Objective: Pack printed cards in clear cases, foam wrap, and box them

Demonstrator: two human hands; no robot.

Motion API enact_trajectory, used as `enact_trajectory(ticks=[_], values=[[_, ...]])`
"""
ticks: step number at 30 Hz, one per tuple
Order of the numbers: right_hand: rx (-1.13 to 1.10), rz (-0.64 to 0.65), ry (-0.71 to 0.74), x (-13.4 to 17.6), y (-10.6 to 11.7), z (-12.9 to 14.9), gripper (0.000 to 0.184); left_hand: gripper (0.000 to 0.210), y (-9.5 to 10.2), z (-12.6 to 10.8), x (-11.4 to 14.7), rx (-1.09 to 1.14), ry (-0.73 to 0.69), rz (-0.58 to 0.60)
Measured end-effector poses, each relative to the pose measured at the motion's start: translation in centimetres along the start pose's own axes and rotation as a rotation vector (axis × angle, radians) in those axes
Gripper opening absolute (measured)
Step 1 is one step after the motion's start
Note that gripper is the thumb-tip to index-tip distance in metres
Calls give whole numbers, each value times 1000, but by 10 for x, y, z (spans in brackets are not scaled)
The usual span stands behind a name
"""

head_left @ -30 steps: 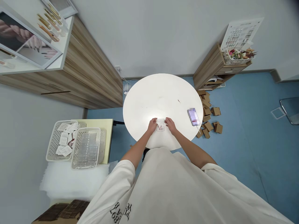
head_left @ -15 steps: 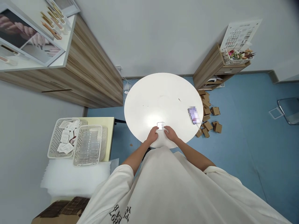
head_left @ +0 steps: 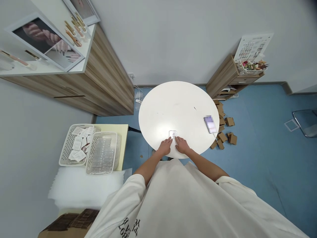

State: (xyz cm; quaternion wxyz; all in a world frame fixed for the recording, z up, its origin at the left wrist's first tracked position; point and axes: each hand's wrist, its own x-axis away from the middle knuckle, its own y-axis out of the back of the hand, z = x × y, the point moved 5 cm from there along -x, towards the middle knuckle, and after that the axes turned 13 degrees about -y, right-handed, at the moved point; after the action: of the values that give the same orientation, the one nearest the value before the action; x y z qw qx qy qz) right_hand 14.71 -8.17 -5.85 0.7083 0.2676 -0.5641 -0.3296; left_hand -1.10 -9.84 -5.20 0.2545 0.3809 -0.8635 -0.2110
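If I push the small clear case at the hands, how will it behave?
The small clear case looks squared, so it's probably stiff; its see-through look suggests light plastic. Lying flat on the glossy white table, it would likely slide rather than tip.

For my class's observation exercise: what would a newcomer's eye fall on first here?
Probably the bright white table at the centre, with the left hand and right hand at a small clear case near its edge. Then the two white baskets at left and the brown cardboard boxes on the blue floor at right.
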Motion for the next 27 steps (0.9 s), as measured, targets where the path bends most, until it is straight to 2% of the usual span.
enact_trajectory(ticks=[3,7,10,12,16,19,23,25,27], values=[[22,4,33,-7,-2,33,74,73,16,16,16,-35,61,-20],[29,9,57,-22,-4,90,75,72,43,47,40,-65,143,-46],[-10,14,18,-33,-7,125,75,73,63,67,52,-27,146,-70],[-49,13,-17,-37,-9,137,75,74,73,75,57,14,123,-64],[-142,27,-39,-32,-15,137,79,78,78,78,65,54,66,-32],[-199,44,-71,-18,-19,128,80,77,76,77,77,98,59,-77],[-221,61,-143,4,-23,116,71,76,67,71,101,40,82,-66],[-205,29,-134,14,-23,113,65,75,64,66,115,-9,89,-73],[-188,-30,-96,25,-22,112,60,72,60,60,131,-25,91,-128]])
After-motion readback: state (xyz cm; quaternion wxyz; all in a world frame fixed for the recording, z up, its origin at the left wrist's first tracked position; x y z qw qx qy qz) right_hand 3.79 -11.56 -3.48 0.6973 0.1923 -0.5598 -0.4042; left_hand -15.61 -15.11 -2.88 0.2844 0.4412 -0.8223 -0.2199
